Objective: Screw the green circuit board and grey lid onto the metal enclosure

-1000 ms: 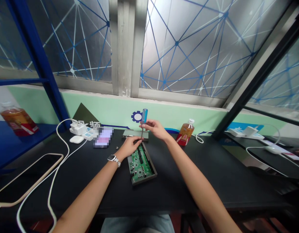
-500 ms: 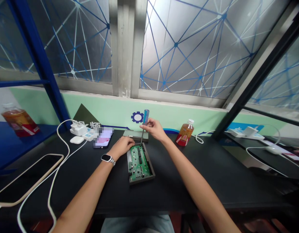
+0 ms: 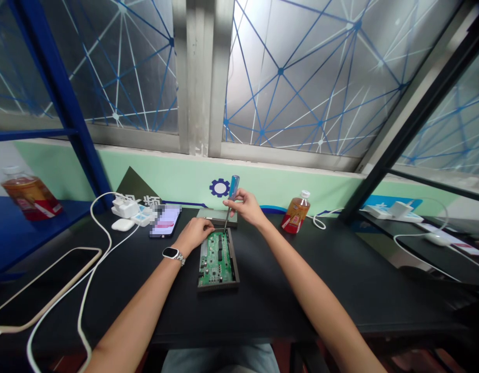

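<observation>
A: How do the hands stand?
B: The right hand (image 3: 245, 206) pinches a slim screwdriver with a translucent blue handle (image 3: 234, 185), nearly upright, its tip down at the far end of a shallow grey rectangular casing (image 3: 218, 286).
A: And the left?
B: The left hand (image 3: 193, 233) is half curled, its fingertips by the casing's far left corner. I can't tell whether they grip anything. A silver-banded watch with a dark face (image 3: 170, 253) circles that wrist.
A: Where's the casing?
B: Flat on the black desk (image 3: 274, 295), between the forearms, a green circuit board (image 3: 213, 259) inside it.
A: Farther out?
B: A flat grey panel (image 3: 212, 213) just behind; a lit smartphone (image 3: 165, 220) to the left; a red-labelled bottle of amber drink (image 3: 296, 213) standing to the right.
</observation>
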A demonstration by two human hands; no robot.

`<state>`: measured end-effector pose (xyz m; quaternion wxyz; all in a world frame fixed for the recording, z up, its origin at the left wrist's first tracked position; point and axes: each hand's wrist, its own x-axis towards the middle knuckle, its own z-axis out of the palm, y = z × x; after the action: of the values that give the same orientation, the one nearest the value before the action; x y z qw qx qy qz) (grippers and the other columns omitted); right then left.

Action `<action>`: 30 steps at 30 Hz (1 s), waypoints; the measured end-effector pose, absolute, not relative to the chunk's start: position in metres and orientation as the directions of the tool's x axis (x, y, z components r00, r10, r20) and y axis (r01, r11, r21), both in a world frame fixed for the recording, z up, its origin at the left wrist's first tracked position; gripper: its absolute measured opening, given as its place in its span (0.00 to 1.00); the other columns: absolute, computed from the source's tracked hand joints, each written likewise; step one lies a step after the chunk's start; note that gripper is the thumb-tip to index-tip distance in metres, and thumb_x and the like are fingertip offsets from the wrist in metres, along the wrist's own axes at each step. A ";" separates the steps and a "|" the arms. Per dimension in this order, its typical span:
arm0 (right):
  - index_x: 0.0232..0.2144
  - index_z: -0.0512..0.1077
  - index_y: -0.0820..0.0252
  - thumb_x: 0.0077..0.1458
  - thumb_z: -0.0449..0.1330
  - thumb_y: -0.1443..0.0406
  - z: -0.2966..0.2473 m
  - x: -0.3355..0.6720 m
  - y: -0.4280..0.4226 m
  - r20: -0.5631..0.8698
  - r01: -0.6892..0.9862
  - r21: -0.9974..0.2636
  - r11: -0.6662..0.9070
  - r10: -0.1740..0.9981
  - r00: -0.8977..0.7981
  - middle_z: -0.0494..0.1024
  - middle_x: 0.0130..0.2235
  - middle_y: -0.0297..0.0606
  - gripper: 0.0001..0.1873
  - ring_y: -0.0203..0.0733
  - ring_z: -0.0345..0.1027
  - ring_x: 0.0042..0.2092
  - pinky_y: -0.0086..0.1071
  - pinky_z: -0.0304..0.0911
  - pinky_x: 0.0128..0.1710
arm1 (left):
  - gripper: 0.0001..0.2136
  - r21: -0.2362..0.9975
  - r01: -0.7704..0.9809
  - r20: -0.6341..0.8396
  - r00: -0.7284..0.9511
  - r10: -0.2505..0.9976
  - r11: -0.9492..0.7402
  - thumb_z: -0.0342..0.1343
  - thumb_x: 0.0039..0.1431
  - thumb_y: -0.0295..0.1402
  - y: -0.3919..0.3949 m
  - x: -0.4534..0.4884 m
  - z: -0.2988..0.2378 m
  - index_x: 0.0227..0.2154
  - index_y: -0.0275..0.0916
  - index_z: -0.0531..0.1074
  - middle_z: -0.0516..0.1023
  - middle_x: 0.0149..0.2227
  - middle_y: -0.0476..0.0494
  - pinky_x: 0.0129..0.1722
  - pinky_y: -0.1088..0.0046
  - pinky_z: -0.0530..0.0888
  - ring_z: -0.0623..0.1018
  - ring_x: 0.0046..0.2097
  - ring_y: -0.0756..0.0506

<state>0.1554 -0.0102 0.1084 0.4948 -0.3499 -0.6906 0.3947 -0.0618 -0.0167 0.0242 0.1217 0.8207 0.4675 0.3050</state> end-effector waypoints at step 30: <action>0.35 0.67 0.59 0.51 0.67 0.48 0.118 0.151 -0.023 0.449 0.016 -0.888 0.459 0.875 -0.183 0.80 0.33 0.39 0.23 0.35 0.73 0.27 0.23 0.61 0.18 | 0.05 0.623 0.732 0.075 0.296 0.952 -0.276 0.56 0.43 0.29 0.000 -0.119 0.012 0.23 0.39 0.77 0.81 0.26 0.44 0.31 0.72 0.70 0.80 0.31 0.43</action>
<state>0.1512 -0.0229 0.1181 0.5427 -0.3374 -0.6596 0.3958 -0.1189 0.0000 0.0119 0.2452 0.7667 0.5492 0.2246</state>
